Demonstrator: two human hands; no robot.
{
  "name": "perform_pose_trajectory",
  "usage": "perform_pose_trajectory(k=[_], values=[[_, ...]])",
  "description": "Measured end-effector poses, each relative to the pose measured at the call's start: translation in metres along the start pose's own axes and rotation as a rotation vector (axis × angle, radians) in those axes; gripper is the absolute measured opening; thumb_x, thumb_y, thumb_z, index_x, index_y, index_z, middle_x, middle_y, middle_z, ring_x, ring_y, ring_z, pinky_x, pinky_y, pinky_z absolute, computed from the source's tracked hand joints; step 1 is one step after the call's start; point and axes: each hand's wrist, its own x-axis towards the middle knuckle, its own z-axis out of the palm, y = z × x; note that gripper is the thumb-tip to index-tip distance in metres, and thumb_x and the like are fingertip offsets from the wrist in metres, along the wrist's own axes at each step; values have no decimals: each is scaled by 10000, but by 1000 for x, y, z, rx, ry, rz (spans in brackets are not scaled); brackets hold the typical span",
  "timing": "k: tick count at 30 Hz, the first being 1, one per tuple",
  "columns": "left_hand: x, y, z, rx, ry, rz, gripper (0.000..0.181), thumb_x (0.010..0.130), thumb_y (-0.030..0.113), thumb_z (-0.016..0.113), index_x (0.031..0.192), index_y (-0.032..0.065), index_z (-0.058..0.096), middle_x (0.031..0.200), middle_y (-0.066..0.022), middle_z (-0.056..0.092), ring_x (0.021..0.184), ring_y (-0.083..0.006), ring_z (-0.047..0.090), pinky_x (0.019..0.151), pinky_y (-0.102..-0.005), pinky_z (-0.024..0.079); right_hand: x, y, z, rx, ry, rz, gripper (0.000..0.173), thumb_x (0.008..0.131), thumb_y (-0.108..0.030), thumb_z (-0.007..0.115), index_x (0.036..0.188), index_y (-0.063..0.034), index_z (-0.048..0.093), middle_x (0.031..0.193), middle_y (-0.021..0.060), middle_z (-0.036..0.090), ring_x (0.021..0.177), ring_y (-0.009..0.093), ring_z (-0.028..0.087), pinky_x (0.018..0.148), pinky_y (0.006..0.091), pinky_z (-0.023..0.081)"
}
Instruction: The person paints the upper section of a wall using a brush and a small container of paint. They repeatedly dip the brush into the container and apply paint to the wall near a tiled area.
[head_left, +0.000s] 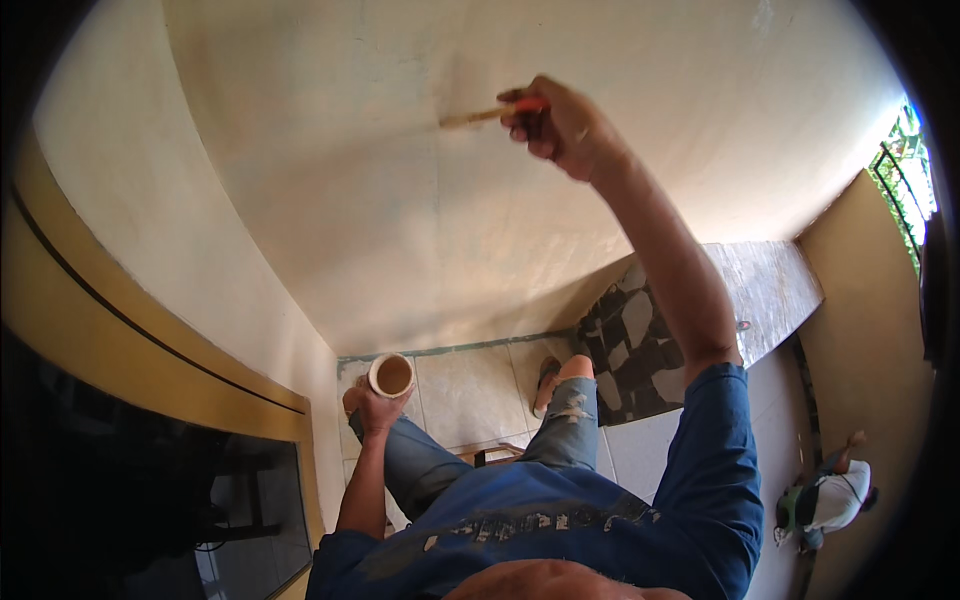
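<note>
Raised in front of the wall, my right hand (551, 124) grips a paintbrush (480, 117) by its red handle. The brush points left, its bristle end close to the cream wall (337, 172); whether it touches cannot be told, and it is blurred. Low on the left, my left hand (381, 409) is wrapped around a round, pale-rimmed container (391, 375), held above my left knee. Its opening faces up and shows a brownish, cream-coloured inside. How full it is cannot be told.
A ledge (765, 289) with a grey top and a dark stone-patterned side (619, 337) stands to the right. At left is a yellow frame (187, 352) around a dark opening. Another person (832, 495) is farther off at right. Pale tiles (465, 390) cover the floor.
</note>
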Motion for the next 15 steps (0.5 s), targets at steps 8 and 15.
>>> perform_pose_trajectory(k=[8, 15], values=[[-2, -3, 6, -36, -20, 6, 718, 631, 335, 970, 1157, -16, 632, 1056, -187, 681, 979, -382, 675, 835, -452, 550, -19, -149, -16, -274, -139, -568, 227, 1039, -302, 619, 1060, -80, 664, 829, 11, 679, 607, 43, 518, 466, 197, 386], [-4, -6, -7, -3, -23, -40, 698, 647, 307, 964, 1168, -20, 633, 1077, -190, 698, 970, -356, 699, 827, -427, 562, -49, -94, -8, -476, -200, -776, 363, 1015, -313, 655, 1148, 22, 703, 778, 75, 728, 602, 70, 598, 480, 227, 445]])
